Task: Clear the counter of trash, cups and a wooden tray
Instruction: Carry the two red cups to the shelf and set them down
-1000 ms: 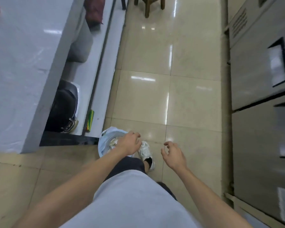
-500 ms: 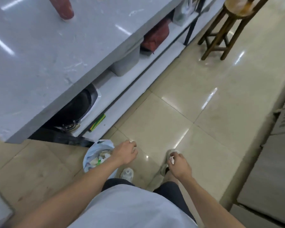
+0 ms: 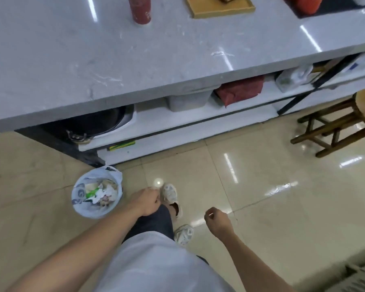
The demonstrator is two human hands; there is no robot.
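A small bin lined with a white bag [image 3: 97,193] stands on the floor by the counter's corner, full of crumpled trash. My left hand [image 3: 145,202] hangs just right of the bin, fingers curled, nothing visible in it. My right hand [image 3: 218,223] hangs lower right over the floor, fingers loosely curled and empty. On the grey counter [image 3: 135,60] stand a tall red cup [image 3: 140,9] and a wooden tray [image 3: 219,6] at the top edge, with something brown on it, cut off by the frame.
Red objects on a black mat [image 3: 308,4] sit at the counter's far right. Shelves under the counter hold a black pot [image 3: 86,123], a grey tub [image 3: 188,101] and a red cloth [image 3: 240,89]. A wooden stool [image 3: 346,121] stands on the tiled floor at right.
The view has swung toward the counter, bringing the cup and tray into sight. My left hand has moved away from the bin to its right; my right hand has drifted right.
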